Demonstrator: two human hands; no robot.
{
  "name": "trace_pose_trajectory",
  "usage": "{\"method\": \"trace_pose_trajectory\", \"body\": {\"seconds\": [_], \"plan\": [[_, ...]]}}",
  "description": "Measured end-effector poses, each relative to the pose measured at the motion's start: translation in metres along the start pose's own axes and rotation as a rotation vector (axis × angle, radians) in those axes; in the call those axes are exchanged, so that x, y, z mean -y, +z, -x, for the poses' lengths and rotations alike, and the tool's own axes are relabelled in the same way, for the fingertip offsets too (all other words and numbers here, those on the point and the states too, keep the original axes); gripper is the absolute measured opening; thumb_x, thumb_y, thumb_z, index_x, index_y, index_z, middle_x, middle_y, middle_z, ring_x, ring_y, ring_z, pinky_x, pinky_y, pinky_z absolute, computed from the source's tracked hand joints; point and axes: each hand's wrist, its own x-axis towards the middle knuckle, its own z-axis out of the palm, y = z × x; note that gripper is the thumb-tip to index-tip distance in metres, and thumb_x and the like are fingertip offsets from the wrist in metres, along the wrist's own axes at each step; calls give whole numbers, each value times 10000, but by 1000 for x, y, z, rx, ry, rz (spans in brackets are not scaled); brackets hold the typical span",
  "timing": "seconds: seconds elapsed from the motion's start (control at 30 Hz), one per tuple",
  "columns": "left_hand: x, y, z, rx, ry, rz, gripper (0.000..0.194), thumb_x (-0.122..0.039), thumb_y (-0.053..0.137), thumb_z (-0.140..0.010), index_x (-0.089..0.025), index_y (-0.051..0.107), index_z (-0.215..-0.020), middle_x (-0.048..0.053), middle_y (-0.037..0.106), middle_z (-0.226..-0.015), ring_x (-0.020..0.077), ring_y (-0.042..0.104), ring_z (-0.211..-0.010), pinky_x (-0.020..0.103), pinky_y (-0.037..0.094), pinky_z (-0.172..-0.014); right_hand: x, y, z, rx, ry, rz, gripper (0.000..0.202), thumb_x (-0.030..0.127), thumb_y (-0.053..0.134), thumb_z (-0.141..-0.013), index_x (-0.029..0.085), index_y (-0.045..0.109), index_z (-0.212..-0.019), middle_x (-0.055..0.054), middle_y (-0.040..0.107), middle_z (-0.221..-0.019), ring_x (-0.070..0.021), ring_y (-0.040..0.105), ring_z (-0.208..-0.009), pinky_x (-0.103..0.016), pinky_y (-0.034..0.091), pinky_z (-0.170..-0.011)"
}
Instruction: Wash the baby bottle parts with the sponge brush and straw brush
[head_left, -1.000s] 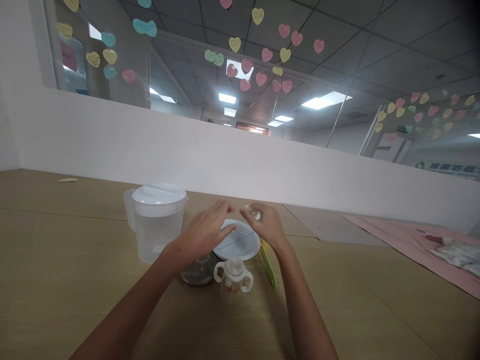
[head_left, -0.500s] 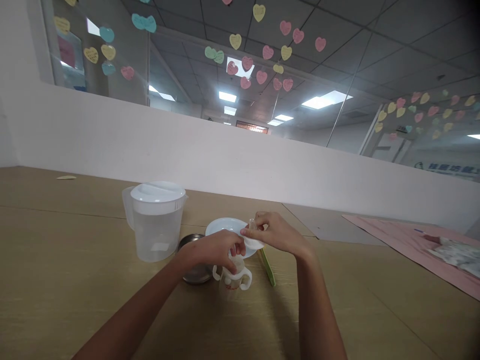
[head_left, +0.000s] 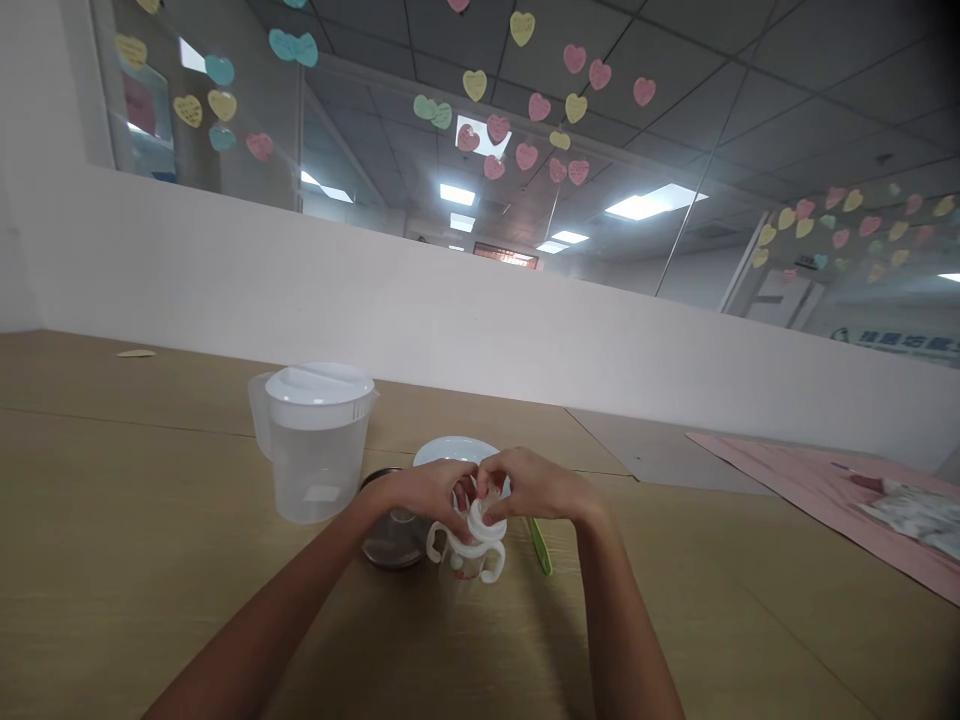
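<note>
A small clear baby bottle (head_left: 465, 567) with two white curved handles stands upright on the table in front of me. My left hand (head_left: 429, 494) is closed round its upper part from the left. In my right hand (head_left: 534, 485) is the bottle's white screw ring with its clear teat (head_left: 493, 531), pinched between thumb and fingers. The ring is at the bottle's mouth, slightly tilted; whether it sits on the thread I cannot tell. My fingers partly hide the bottle's neck.
A lidded clear pitcher (head_left: 319, 450) stands at the left. Behind my hands is a white bowl (head_left: 454, 447), with a round metal tin (head_left: 391, 548) left of the bottle. A green-handled utensil (head_left: 540, 546) lies to the right. A pink cloth (head_left: 795, 480) covers the far right.
My right hand has brought the ring and teat down and left, from beside the bowl to the bottle's mouth. My left hand has stayed at the bottle.
</note>
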Motion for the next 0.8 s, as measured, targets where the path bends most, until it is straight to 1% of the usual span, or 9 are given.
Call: {"method": "trace_pose_trajectory", "body": {"seconds": [0.13,0.2,0.27,0.37,0.47,0.57,0.63,0.8], "plan": [[3,-1,0,25,51,79,521,-279,755,-476,-192,510,-927,-14,556,-820,164,553,-776,244,445,-650,-1,6,-4,-16,37,17,142,132,667,-551,166,624,-681,23,574,-707,-98,503,-637,-181,339,-531],[3,-2,1,24,59,82,551,-289,761,-468,-198,513,-952,-7,566,-866,166,553,-807,252,449,-681,-2,9,-7,-24,45,15,122,110,658,-547,166,626,-650,26,576,-677,-97,503,-615,-181,339,-515],[1,-2,2,27,38,48,567,-295,769,-455,-203,529,-960,1,582,-918,178,558,-842,256,450,-696,-2,11,-9,-16,38,11,109,97,650,-542,167,633,-623,27,582,-646,-97,507,-596,-180,341,-505],[3,2,1,110,9,-1,459,-296,776,-445,-188,585,-848,-3,623,-876,193,578,-815,253,449,-667,2,15,-13,-19,17,12,119,69,631,-533,171,644,-593,25,597,-620,-97,517,-584,-173,341,-490],[14,10,-4,162,0,-30,368,-283,775,-440,-178,610,-752,-18,643,-787,196,584,-762,250,446,-626,9,18,-14,-27,-8,38,192,16,581,-527,173,665,-601,18,613,-621,-91,517,-559,-166,337,-471],[26,16,-10,150,-37,-65,382,-298,773,-429,-178,622,-759,-13,645,-783,199,580,-752,250,444,-599,14,18,-13,-20,-27,71,259,-10,531,-537,171,688,-635,7,634,-632,-90,520,-537,-169,352,-472],[30,16,-12,147,-35,-80,399,-305,773,-423,-178,625,-771,-14,643,-785,195,578,-747,246,442,-596,15,16,-12,-4,-34,67,270,-3,528,-554,176,701,-660,5,651,-653,-96,539,-556,-173,370,-491],[26,14,-8,144,-38,-73,387,-274,770,-428,-170,634,-775,-19,639,-775,197,578,-739,244,433,-592,9,13,-14,20,-52,32,287,-4,532,-561,187,709,-681,17,659,-661,-102,558,-589,-169,388,-507]]}}
